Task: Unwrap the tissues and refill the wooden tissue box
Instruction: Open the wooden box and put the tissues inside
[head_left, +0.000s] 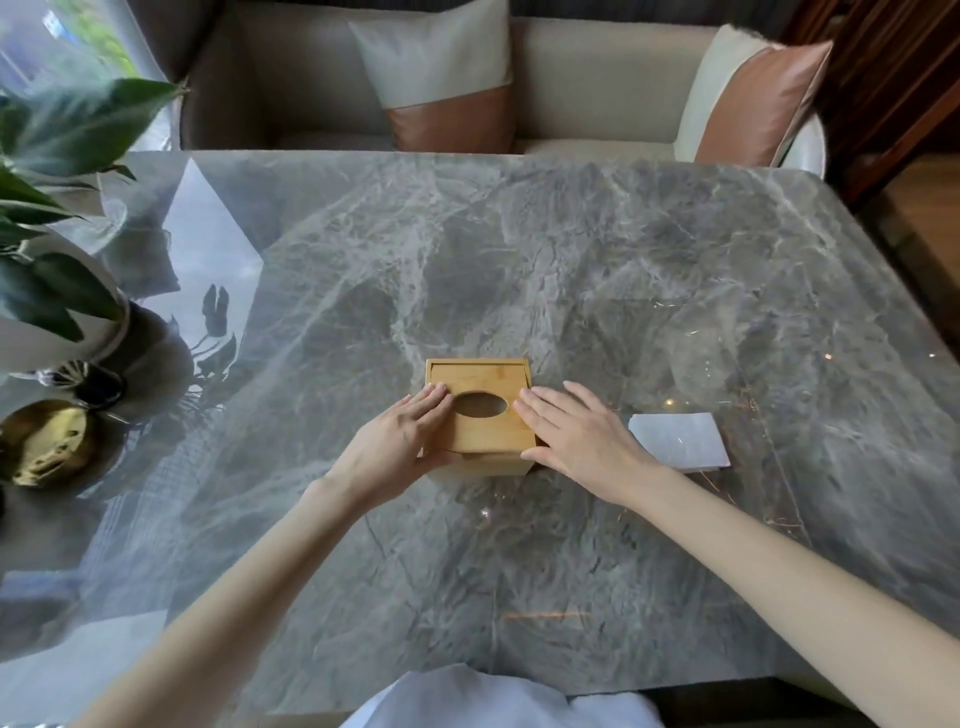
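The wooden tissue box (480, 374) stands in the middle of the grey marble table (519, 249). Its sliding lid (488, 431) with an oval hole sits shifted toward me, overhanging the near side. My left hand (402, 441) grips the box's left side, fingers flat on the lid and thumb at the near corner. My right hand (576, 434) lies flat on the lid's right edge, thumb against the near right corner. A white wrapped tissue pack (680, 441) lies flat on the table just right of my right hand. No tissue shows through the oval hole.
A potted plant (47, 218) in a white pot stands at the table's left edge, with a gold dish (44, 441) and a small dark object near it. A sofa with cushions (441, 78) runs behind the far edge.
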